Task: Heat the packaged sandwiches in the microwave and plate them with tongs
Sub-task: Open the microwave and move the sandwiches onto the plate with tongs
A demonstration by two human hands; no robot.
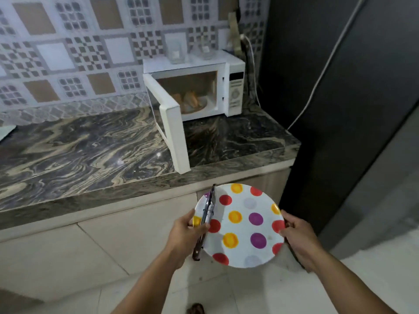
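Note:
A white plate with red, yellow and purple dots (242, 230) is held between both hands in front of the counter edge. My left hand (188, 232) grips its left rim together with metal tongs (207, 218) that lie across the rim, handle end pointing down. My right hand (297, 234) grips the right rim. On the counter stands a white microwave (234, 91) with its door (172, 132) swung open toward me. Inside it, sandwiches (191, 98) rest on a light dish; their packaging is too blurred to make out.
The marbled stone counter (90, 150) runs left from the microwave. Two glass jars (175, 51) stand on top of the microwave. A dark tall panel (340, 87) with a white cable rises on the right. Beige cabinet fronts (113, 234) sit below the counter.

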